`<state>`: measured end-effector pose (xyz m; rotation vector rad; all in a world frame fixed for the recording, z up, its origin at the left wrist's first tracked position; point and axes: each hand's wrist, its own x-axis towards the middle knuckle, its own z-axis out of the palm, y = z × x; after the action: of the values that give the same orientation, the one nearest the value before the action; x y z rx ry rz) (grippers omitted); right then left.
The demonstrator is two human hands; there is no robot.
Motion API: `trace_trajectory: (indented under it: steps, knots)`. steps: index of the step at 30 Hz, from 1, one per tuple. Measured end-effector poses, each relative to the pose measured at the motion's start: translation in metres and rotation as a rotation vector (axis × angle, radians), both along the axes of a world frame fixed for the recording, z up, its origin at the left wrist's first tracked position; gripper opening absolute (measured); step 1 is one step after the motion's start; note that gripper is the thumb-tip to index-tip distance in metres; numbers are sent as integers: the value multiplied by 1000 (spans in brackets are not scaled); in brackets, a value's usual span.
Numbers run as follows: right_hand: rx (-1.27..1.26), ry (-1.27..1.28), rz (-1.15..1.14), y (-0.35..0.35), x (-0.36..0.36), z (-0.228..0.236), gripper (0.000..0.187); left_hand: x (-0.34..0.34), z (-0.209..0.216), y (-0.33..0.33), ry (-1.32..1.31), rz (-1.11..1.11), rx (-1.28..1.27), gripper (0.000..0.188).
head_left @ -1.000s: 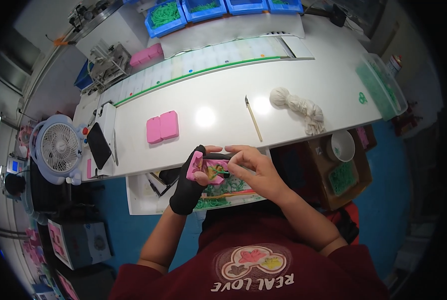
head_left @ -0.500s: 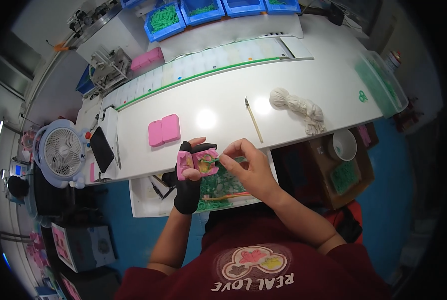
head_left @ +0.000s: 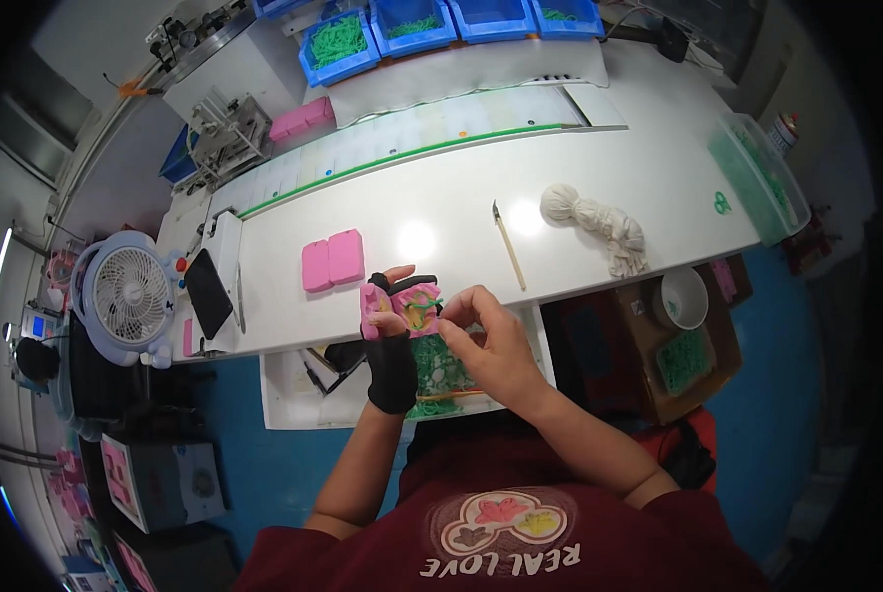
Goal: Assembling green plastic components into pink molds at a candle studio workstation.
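Note:
My left hand [head_left: 390, 340], in a black fingerless glove, is closed around an opened pink silicone mould [head_left: 375, 301] above the drawer. Its thumb lies across the near side of the mould. A thin, looped green piece [head_left: 421, 313] rests in the right half, over a yellowish hollow. At the mould's right edge is my bare right hand [head_left: 491, 345], thumb and index finger pinched together. Whatever sits between those fingertips is too small to make out. Beneath both hands, the open drawer [head_left: 283, 400] contains several green pieces [head_left: 439, 365].
On the white table lie a closed pink mould [head_left: 333, 261], a thin brush [head_left: 509, 247], a bundled cloth [head_left: 599, 227] and a phone-like black screen [head_left: 207, 293]. Blue bins [head_left: 341, 49] line the back. A fan [head_left: 130, 289] stands left; a green-filled tub [head_left: 747, 178] sits right.
The green piece, earlier drawn up at my right fingertips, now lies in the mould. My right fingers have shifted down to the mould's edge. The whole view has shifted slightly.

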<state>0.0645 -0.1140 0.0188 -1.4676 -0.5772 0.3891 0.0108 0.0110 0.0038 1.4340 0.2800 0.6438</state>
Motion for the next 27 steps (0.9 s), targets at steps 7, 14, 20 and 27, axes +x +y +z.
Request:
trace_trajectory:
  steps: [7, 14, 20, 27]
  knots:
    - [-132, -279, -63, -5, 9, 14, 19, 0, 5, -4, 16, -55, 49, 95]
    - [-125, -521, -108, -2, 5, 7, 10, 0, 2, -4, -5, 11, 120, 89]
    - [-118, -703, -188, -2, 2, 4, 10, -1, 4, -8, 69, 4, 128, 86]
    - [-103, -812, -223, -3, -1, 0, 14, -5, -2, -3, 61, -59, 130, 76]
